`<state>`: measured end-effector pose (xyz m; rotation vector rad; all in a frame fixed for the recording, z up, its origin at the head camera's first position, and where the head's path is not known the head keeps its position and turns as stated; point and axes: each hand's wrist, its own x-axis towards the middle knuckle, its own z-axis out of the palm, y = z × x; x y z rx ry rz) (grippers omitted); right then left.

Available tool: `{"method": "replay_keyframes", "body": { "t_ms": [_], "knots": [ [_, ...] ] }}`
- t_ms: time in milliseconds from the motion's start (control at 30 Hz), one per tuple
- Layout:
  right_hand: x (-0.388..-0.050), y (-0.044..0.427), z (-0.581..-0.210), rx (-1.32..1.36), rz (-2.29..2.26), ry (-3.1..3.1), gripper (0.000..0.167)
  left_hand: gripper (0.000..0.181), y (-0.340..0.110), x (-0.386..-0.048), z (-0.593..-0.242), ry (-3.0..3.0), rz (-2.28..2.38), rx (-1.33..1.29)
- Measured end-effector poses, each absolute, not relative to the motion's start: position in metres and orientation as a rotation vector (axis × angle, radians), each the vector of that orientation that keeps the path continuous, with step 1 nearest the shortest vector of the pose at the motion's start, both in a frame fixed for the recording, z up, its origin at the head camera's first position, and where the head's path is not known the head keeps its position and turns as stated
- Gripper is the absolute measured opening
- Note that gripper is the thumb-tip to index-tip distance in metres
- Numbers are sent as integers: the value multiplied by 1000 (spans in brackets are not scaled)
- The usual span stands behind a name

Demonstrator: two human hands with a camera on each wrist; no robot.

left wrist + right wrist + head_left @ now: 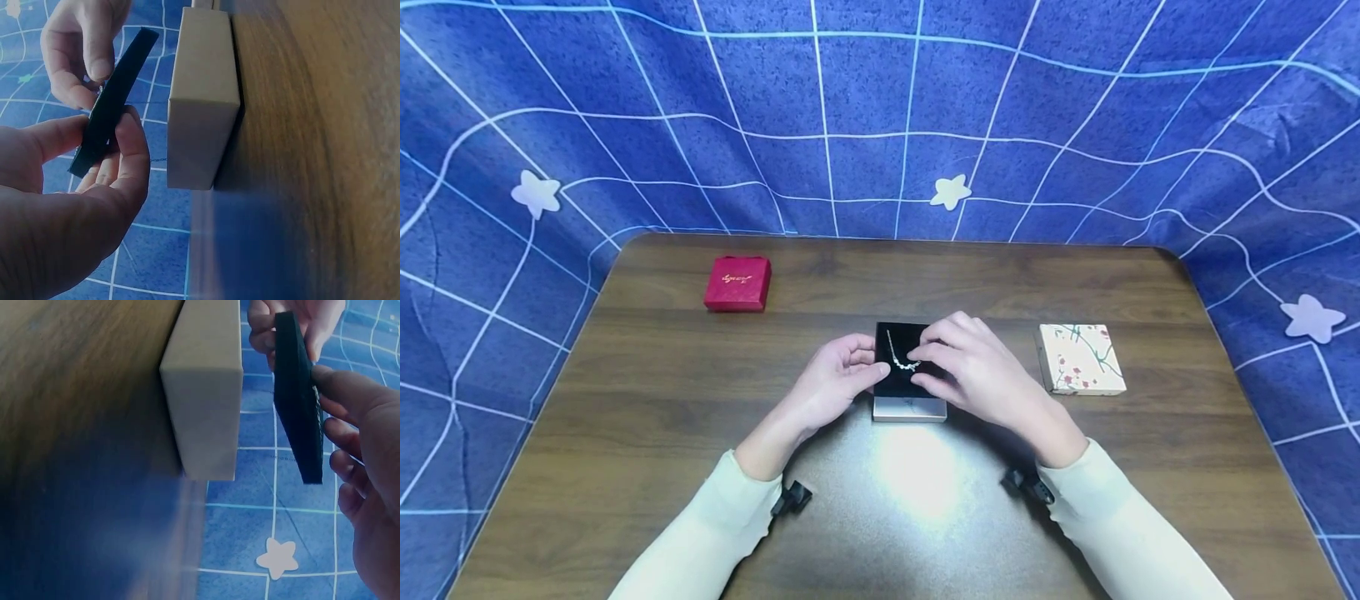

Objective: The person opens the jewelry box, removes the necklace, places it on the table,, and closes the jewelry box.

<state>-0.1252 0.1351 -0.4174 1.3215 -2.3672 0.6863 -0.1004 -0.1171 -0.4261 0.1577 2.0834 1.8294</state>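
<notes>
1. Necklace (904,366), silvery, lies on the face of a black pad (898,387), above a pale box (910,409) near the middle of the table (662,375).
2. Left hand (833,375) grips the pad by its left side, thumb on the face, fingers bent behind. Likely reason: the edge hold steadies the pad and leaves the face free for the other hand.
3. Right hand (981,371) is partly open, fingers bent, tips at the necklace on the pad's right half. Thumb and forefinger stand a little apart in the head view; cannot tell whether they pinch the chain.
4. Pad is apart from the box in both wrist views, presumably lifted for finger room around its edges.
5. Necklace orientation: one strand runs from the pad's far left towards the person, then curves right under the right fingertips. Longest visible run points away from the person; remainder hidden.
6. Red box (737,283) sits far left, floral box (1081,360) right, both apart from the hands, perhaps to keep the working spot free.
</notes>
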Motion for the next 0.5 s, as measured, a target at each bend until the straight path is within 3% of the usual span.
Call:
{"method": "replay_keyframes", "body": {
  "t_ms": [500],
  "knots": [
    [-124, 129, -418, 1376, 559, -2275, 16, 31, -118, -99, -427, 1899, 1942, 216]
  ]
}}
